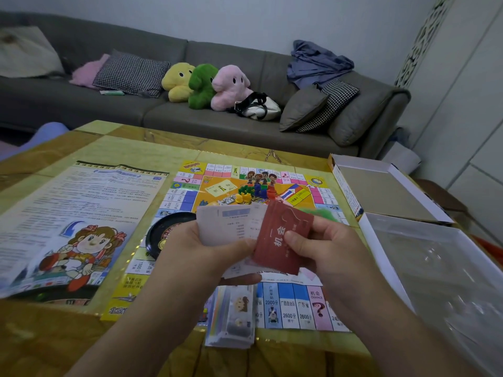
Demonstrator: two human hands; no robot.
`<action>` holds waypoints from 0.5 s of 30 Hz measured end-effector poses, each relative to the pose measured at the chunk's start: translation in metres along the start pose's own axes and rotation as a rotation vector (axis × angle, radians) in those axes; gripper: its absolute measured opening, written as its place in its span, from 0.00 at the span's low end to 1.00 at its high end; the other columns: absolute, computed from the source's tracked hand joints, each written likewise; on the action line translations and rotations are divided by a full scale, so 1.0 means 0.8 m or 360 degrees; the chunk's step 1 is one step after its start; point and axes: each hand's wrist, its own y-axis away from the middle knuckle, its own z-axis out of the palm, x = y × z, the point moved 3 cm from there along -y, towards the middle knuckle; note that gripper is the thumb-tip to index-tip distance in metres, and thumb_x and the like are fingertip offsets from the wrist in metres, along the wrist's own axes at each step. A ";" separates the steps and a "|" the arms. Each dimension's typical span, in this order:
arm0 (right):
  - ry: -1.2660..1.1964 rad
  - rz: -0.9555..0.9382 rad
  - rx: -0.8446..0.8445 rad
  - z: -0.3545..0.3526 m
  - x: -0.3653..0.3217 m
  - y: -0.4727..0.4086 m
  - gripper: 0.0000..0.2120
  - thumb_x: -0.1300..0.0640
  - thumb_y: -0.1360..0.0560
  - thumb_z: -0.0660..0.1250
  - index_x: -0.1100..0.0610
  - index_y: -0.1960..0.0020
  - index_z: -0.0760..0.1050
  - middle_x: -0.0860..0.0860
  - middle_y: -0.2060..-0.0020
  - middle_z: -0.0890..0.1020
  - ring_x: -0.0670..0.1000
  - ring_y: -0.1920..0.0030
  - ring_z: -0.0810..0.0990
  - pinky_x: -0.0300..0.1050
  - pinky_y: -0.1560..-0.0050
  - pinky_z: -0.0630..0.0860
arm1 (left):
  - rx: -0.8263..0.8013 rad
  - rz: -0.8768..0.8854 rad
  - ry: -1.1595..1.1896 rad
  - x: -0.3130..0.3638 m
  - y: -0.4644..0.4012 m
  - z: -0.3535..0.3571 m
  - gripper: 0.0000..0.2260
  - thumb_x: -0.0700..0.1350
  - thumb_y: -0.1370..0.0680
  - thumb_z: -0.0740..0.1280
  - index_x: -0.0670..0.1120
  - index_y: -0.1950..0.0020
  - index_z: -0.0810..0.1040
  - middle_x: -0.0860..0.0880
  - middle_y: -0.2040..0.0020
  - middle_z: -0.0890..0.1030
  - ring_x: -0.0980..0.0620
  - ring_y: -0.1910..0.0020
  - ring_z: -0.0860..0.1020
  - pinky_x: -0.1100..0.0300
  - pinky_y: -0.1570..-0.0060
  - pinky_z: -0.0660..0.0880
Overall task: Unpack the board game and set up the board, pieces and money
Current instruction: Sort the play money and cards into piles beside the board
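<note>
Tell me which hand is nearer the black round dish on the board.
Left. The left hand holds the pale cards right beside the black dish, overlapping its edge in view. The right hand, gripping the red cards, sits farther to the right.

A grey sofa (114,104) runs along the far wall behind the yellow-tiled worktop (152,142). On its seat sit three plush toys in a row, a yellow one (178,81), a green one (202,85) and a pink one (230,87), touching each other. A black-and-white bag (257,106) lies just beside the pink one. A houndstooth cushion (130,73) leans against the backrest, and a crumpled blue cloth (317,63) drapes over the sofa back.
</note>
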 end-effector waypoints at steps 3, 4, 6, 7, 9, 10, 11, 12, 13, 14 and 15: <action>0.0013 -0.0033 0.0012 -0.003 -0.003 -0.001 0.06 0.61 0.19 0.71 0.52 0.46 0.84 0.51 0.55 0.89 0.50 0.52 0.89 0.55 0.46 0.85 | 0.0127 0.0015 -0.0064 -0.003 -0.002 -0.006 0.09 0.32 0.23 0.73 0.42 0.45 0.81 0.45 0.55 0.88 0.44 0.58 0.88 0.51 0.63 0.85; 0.0069 -0.0078 0.0031 -0.004 -0.004 0.000 0.05 0.59 0.19 0.71 0.51 0.46 0.83 0.49 0.56 0.89 0.48 0.53 0.89 0.52 0.49 0.86 | 0.0157 0.0039 -0.0113 -0.004 -0.003 -0.006 0.09 0.32 0.22 0.72 0.43 0.46 0.81 0.46 0.56 0.88 0.46 0.59 0.88 0.54 0.64 0.85; 0.0260 -0.0202 0.0061 0.000 -0.007 0.006 0.03 0.56 0.19 0.71 0.48 0.48 0.81 0.46 0.57 0.88 0.43 0.54 0.87 0.42 0.58 0.85 | 0.0165 0.0095 -0.0199 -0.004 -0.003 -0.003 0.10 0.32 0.20 0.69 0.46 0.47 0.82 0.50 0.58 0.88 0.49 0.59 0.88 0.59 0.65 0.83; 0.0361 -0.0265 0.0061 0.005 -0.007 0.010 0.04 0.55 0.19 0.71 0.47 0.48 0.80 0.45 0.57 0.87 0.40 0.54 0.86 0.38 0.61 0.84 | 0.0144 0.0122 -0.0248 -0.004 -0.001 0.001 0.11 0.31 0.20 0.68 0.48 0.48 0.82 0.51 0.59 0.88 0.50 0.59 0.88 0.60 0.66 0.83; 0.0562 -0.0363 0.0042 0.017 -0.004 0.017 0.08 0.56 0.20 0.72 0.44 0.49 0.77 0.42 0.58 0.84 0.34 0.54 0.83 0.32 0.63 0.81 | 0.0047 0.0152 -0.0333 -0.004 0.005 0.014 0.15 0.30 0.19 0.65 0.50 0.50 0.82 0.53 0.59 0.88 0.52 0.59 0.88 0.63 0.65 0.82; 0.0643 -0.0403 0.0042 0.022 -0.002 0.020 0.08 0.56 0.20 0.72 0.43 0.49 0.77 0.41 0.59 0.84 0.33 0.54 0.82 0.31 0.63 0.80 | -0.0003 0.0154 -0.0356 -0.004 0.009 0.021 0.16 0.30 0.19 0.65 0.51 0.50 0.82 0.53 0.59 0.88 0.53 0.59 0.87 0.63 0.65 0.82; 0.0702 -0.0431 0.0047 0.026 -0.001 0.021 0.07 0.56 0.20 0.71 0.44 0.48 0.77 0.41 0.59 0.83 0.32 0.54 0.81 0.30 0.63 0.79 | -0.0041 0.0153 -0.0361 -0.005 0.012 0.027 0.16 0.30 0.19 0.65 0.52 0.50 0.82 0.53 0.59 0.88 0.53 0.59 0.87 0.64 0.65 0.82; 0.0732 -0.0439 0.0056 0.028 0.000 0.022 0.07 0.56 0.20 0.71 0.45 0.47 0.77 0.41 0.60 0.83 0.32 0.54 0.81 0.29 0.64 0.78 | -0.0060 0.0145 -0.0346 -0.005 0.014 0.031 0.17 0.30 0.19 0.64 0.52 0.51 0.82 0.53 0.59 0.88 0.52 0.59 0.87 0.63 0.65 0.82; 0.0728 -0.0424 0.0062 0.027 0.000 0.021 0.06 0.57 0.20 0.71 0.46 0.48 0.77 0.42 0.60 0.83 0.32 0.54 0.81 0.29 0.64 0.78 | -0.0060 0.0128 -0.0317 -0.005 0.014 0.033 0.16 0.30 0.19 0.64 0.52 0.51 0.82 0.52 0.59 0.88 0.52 0.60 0.88 0.63 0.65 0.82; 0.0680 -0.0391 0.0065 0.026 0.000 0.020 0.06 0.57 0.20 0.71 0.46 0.49 0.77 0.43 0.61 0.84 0.33 0.55 0.82 0.30 0.65 0.78 | -0.0038 0.0105 -0.0280 -0.005 0.014 0.031 0.15 0.30 0.19 0.65 0.50 0.51 0.82 0.51 0.59 0.88 0.52 0.60 0.88 0.63 0.65 0.82; 0.0594 -0.0338 0.0066 0.023 0.001 0.017 0.06 0.57 0.20 0.71 0.46 0.49 0.78 0.45 0.61 0.85 0.35 0.56 0.83 0.31 0.65 0.79 | 0.0006 0.0074 -0.0231 -0.005 0.011 0.027 0.13 0.31 0.19 0.65 0.48 0.51 0.82 0.50 0.59 0.88 0.51 0.60 0.88 0.63 0.65 0.82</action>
